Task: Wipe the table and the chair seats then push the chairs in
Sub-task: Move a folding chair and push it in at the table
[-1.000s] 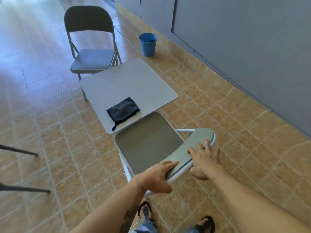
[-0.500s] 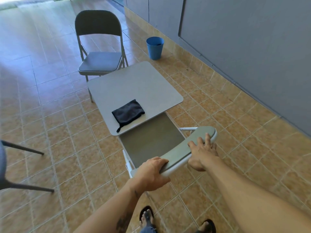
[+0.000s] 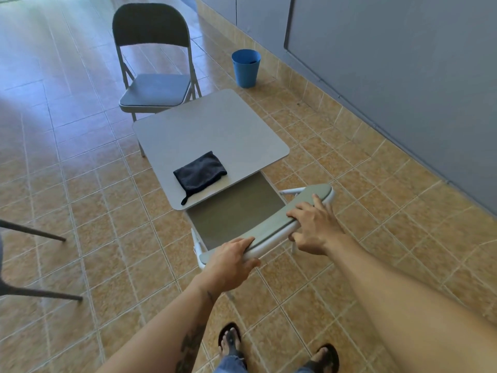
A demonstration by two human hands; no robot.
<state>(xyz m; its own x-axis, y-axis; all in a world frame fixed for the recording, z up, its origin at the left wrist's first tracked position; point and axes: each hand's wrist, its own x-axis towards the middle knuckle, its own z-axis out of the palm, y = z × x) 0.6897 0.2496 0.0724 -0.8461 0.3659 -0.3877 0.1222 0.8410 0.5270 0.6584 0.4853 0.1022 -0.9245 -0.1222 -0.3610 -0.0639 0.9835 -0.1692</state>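
A small grey square table (image 3: 215, 130) stands on the tiled floor with a dark folded cloth (image 3: 200, 172) lying near its front edge. A grey folding chair (image 3: 236, 211) stands right in front of me, its seat partly tucked under the table's near edge. My left hand (image 3: 231, 262) grips the left end of its backrest. My right hand (image 3: 314, 227) holds the right part of the backrest, fingers over the top. A second folding chair (image 3: 154, 90) stands at the table's far side, its seat outside the tabletop.
A blue bucket (image 3: 246, 67) sits on the floor by the grey wall at the back right. Dark legs of another chair (image 3: 35, 292) reach in from the left edge. My sandalled feet (image 3: 277, 348) stand just behind the near chair.
Both hands have slid the near chair forward, so more of its seat now lies under the table's front edge. The cloth and the far chair have stayed put.
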